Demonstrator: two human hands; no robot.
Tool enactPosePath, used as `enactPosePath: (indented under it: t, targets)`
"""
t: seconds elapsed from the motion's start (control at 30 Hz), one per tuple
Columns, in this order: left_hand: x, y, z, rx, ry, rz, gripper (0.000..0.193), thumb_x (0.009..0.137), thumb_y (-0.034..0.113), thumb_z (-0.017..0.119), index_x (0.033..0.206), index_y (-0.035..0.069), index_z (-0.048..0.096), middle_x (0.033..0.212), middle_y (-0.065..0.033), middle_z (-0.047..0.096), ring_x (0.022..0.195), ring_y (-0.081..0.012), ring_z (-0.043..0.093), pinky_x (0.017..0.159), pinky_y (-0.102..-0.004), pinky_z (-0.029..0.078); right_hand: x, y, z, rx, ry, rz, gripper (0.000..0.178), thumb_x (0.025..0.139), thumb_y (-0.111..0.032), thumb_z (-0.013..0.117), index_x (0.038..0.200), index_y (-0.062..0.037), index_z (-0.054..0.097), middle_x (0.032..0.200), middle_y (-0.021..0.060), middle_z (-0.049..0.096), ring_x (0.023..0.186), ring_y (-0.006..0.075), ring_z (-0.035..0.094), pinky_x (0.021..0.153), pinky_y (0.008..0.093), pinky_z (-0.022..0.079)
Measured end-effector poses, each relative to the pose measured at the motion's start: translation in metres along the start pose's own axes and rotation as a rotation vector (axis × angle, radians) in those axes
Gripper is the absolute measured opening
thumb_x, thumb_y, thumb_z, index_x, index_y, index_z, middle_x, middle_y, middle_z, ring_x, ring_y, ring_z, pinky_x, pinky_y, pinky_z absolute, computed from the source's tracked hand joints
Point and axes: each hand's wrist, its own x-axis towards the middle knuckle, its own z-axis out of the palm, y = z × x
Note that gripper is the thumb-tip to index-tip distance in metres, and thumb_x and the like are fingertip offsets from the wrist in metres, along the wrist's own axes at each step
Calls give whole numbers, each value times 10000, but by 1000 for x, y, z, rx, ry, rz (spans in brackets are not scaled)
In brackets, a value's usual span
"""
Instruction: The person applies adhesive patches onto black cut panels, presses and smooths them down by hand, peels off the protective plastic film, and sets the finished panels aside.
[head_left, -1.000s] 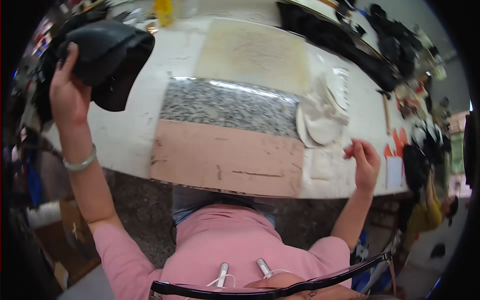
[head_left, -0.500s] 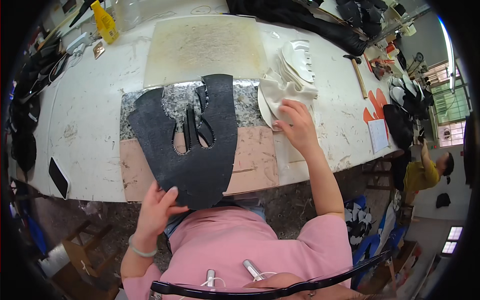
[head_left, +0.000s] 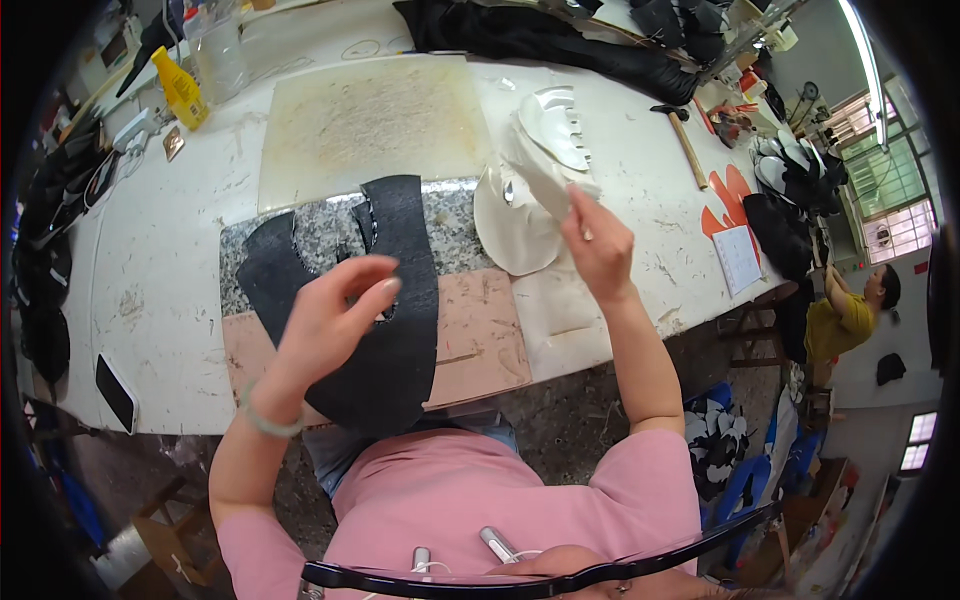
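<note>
A black cut leather piece [head_left: 400, 300] with a slotted opening lies flat across the speckled granite slab [head_left: 455, 225] and the pinkish board [head_left: 480, 335]. My left hand [head_left: 335, 315] hovers just above its middle, fingers spread, holding nothing. My right hand [head_left: 600, 245] is raised at the right of the slab and pinches a thin white sheet [head_left: 545, 180] lifted off the pile of white cut pieces [head_left: 530, 200].
A beige cutting mat [head_left: 370, 125] lies behind the slab. Yellow bottle [head_left: 182, 90] at far left, phone [head_left: 115, 392] near the front left edge, hammer [head_left: 685, 140] and orange shapes [head_left: 730, 200] at right. Black material heaps along the far edge. Another person [head_left: 845, 315] sits at right.
The black leather piece, first held up at far left, now lies flat on the slab. My left hand has lifted off it. My right hand has picked a white sheet from the pile.
</note>
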Motion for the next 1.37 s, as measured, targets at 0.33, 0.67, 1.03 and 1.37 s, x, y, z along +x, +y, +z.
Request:
enactPosePath:
  t: [0.33,0.67,1.03,1.37]
  targets:
    - [129,-17,86,379,-29,140,871,787,257,776,1400,-128,292,859,-157,627,745,-208,628,703,-307,505,92,69,-50,-123,438,219,252,839,-71,644,1072,14,683,823,117,716,649,158,668,606,277,522]
    - [104,-9,72,-370,-12,-25,340,926,62,580,1261,2,569,1025,-89,655,819,-116,646,674,-273,544,69,20,47,104,-5,140,143,875,-155,654,968,-53,617,841,101,669,780,235,665,572,331,498]
    - [48,12,96,119,-79,597,475,898,-13,556,1365,4,467,1336,-245,514,1216,-367,536,966,-374,487,2,-73,-10,1178,-150,729,302,832,-72,753,994,7,510,928,67,601,794,102,612,643,217,529]
    - [35,24,90,-14,-297,454,493,956,100,550,1429,64,412,1378,-217,496,1177,-300,585,920,-340,511,-16,-66,-27,1230,-174,713,302,831,4,724,1070,12,539,983,104,642,854,172,673,642,267,584]
